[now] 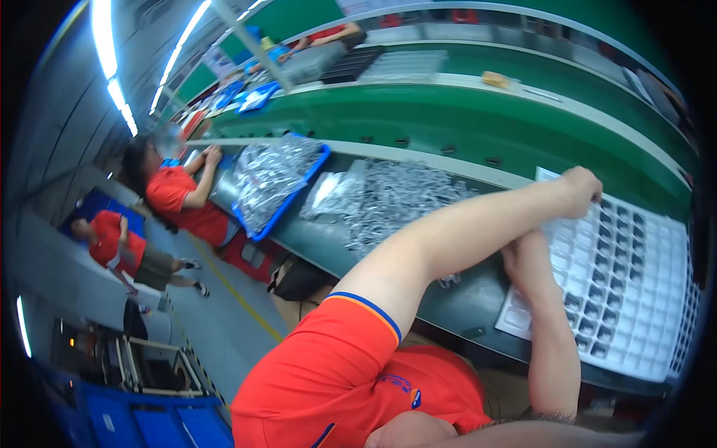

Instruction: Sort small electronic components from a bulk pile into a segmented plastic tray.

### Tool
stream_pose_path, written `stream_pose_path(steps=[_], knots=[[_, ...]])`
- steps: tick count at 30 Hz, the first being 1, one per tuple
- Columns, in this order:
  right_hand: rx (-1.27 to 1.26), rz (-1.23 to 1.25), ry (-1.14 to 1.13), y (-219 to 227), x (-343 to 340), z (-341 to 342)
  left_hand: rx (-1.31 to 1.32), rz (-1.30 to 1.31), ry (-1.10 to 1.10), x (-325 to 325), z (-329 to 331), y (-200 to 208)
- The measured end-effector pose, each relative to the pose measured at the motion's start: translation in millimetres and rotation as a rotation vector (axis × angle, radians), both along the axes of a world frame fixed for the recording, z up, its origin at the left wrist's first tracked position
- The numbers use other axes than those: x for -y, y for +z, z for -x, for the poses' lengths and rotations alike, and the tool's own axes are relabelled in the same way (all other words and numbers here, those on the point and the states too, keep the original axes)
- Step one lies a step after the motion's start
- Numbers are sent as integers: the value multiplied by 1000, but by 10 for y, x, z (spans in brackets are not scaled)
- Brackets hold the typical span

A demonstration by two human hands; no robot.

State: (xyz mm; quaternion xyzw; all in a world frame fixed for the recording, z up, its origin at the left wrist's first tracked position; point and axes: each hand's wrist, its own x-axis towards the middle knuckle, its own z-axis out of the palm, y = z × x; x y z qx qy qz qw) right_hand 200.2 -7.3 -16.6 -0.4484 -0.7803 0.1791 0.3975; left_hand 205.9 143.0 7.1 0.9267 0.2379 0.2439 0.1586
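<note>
My left hand (581, 192) reaches across to the far edge of a white tray with many small cells (661, 299). Its fingers are bent together over the cells, and whatever they pinch is too small to make out. Below my left forearm, my right hand (526, 263) is over the near left side of the tray, its fingertips hidden behind that forearm. Several rows of cells hold small dark parts (606, 299); other cells look pale. Left of my hands, a heap of small grey, shiny parts (407, 205) is spread over the bench.
A blue bin (323, 160) full of clear plastic bags (270, 179) stands farther left on the dark green bench (455, 310). Beyond it, a person in red (179, 190) works at the bench; another person (119, 243) is in the aisle. A shelf (478, 81) runs along the back.
</note>
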Motion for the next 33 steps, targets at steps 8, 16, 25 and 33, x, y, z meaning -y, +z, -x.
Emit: stream_pose_path(steps=[8, 16, 25, 33], knots=[[-247, 53, -93, 183, 127, -3, 668, 493, 174, 946, 1561, 466], [-323, 61, -92, 100, 101, -2, 856, 538, 279, 1077, 1942, -14], [-582, 310, -175, 90, 87, -154, 801, 871, 172, 1117, 1775, -69], [-617, 340, -119, 129, 19, 92, 792, 1070, 218, 1107, 2037, -80]])
